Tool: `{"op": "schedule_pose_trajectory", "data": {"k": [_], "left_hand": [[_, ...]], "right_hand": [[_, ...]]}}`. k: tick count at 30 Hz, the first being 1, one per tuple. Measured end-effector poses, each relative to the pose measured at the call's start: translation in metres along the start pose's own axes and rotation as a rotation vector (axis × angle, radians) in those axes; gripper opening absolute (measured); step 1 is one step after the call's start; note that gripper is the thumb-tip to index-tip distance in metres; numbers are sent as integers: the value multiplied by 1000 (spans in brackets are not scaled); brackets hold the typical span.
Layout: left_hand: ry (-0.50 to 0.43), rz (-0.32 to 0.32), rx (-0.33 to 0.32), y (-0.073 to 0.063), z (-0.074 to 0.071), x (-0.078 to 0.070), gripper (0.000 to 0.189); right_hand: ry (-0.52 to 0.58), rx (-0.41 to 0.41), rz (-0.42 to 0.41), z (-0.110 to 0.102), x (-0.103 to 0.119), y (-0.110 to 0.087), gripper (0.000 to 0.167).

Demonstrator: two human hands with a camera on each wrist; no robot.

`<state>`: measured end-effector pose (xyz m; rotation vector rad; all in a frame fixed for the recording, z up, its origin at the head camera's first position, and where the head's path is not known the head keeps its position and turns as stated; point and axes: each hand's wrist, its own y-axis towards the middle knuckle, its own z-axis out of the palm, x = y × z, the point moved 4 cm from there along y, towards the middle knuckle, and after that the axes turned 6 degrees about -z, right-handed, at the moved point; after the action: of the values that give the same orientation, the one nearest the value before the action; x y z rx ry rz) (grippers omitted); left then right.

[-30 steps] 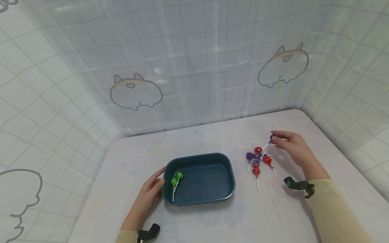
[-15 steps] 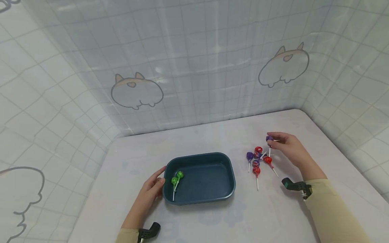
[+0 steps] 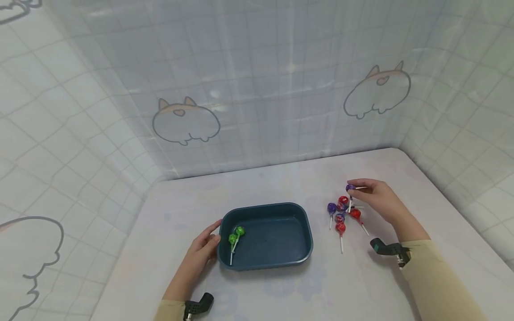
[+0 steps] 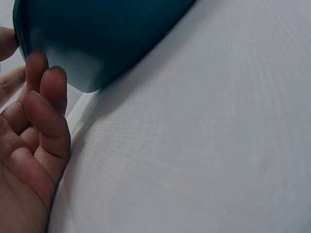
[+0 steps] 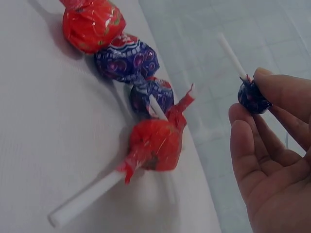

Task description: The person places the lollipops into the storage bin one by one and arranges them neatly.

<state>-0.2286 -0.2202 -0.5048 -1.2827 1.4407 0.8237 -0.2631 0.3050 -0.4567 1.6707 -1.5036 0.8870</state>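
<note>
While R hand (image 3: 375, 197) pinches a purple pop (image 3: 350, 187) by the head, stick (image 5: 233, 57) hanging down by the other pops (image 3: 339, 218), the box (image 3: 273, 240)'s well off left, w/ L hand (image 3: 204, 246) nearer, touching its L end, loose-fingered tbh.

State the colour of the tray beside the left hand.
Dark teal-blue; the tray shows best in the head view.
</note>
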Motion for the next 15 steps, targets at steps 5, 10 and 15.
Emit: {"op": "schedule_pose_trajectory", "data": {"k": [5,10,15], "left_hand": [[-1,1,-3,0,-1,2,47],[4,13,-9,0,-1,2,47],[1,14,-7,-1,0,1,47]], "right_hand": [[-17,7,-29,4,7,3,59],[-20,28,-35,7,17,5,60],[-25,44,-30,12,28,9,61]]}}
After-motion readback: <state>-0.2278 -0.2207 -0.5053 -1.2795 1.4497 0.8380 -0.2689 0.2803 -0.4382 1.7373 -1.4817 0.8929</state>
